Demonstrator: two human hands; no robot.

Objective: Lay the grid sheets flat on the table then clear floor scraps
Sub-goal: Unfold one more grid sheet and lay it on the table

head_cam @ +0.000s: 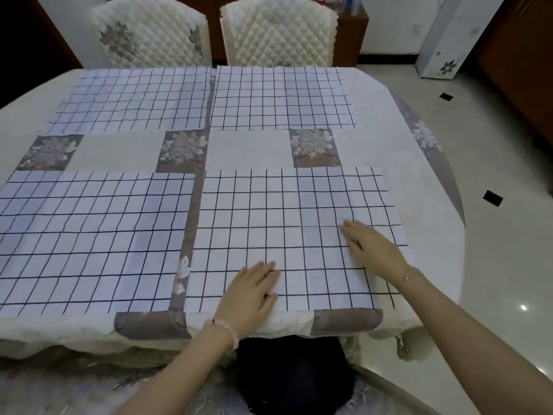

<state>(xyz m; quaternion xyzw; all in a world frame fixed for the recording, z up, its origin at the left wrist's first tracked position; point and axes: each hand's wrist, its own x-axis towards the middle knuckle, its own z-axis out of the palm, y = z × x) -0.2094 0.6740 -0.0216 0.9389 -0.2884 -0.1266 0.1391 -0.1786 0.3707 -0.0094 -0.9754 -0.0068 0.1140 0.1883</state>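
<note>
Lying flat under left hand (250, 295) and right hand (369, 250): near-right grid sheet (269, 211)

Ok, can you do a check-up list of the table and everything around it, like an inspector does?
Surface: flowered tablecloth, edges hanging down.
Job's things: near right sheet, near left sheet, far left sheet and far right sheet lie spread out, none overlapping.
Clutter: nothing seen on the tablecloth; no scraps on the visible floor.
Hands: left hand and right hand press flat on the near right sheet.
Cables: nothing seen.
Surroundings: two padded chairs at the far side.
</note>
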